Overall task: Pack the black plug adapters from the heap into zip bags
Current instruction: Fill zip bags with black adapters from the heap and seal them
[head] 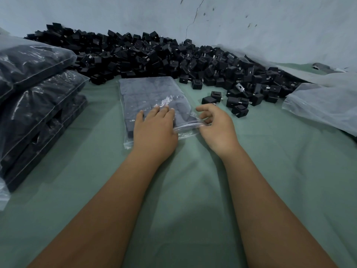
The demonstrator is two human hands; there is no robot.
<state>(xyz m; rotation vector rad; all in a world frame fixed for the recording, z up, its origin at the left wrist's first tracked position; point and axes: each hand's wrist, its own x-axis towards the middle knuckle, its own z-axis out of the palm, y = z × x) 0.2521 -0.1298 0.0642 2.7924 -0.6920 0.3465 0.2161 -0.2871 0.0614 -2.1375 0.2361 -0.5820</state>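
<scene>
Left hand [155, 128] presses spread flat on the filled zip bag [152, 99]; right hand [216, 128], at 3 o'clock, pinches its mouth edge.

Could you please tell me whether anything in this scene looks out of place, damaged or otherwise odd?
Only small things stand out. A few loose black plug adapters have strayed from the big black heap onto the green cloth, and a thin crack runs down the pale wall. The flat clear zip bag lies neatly.
</scene>
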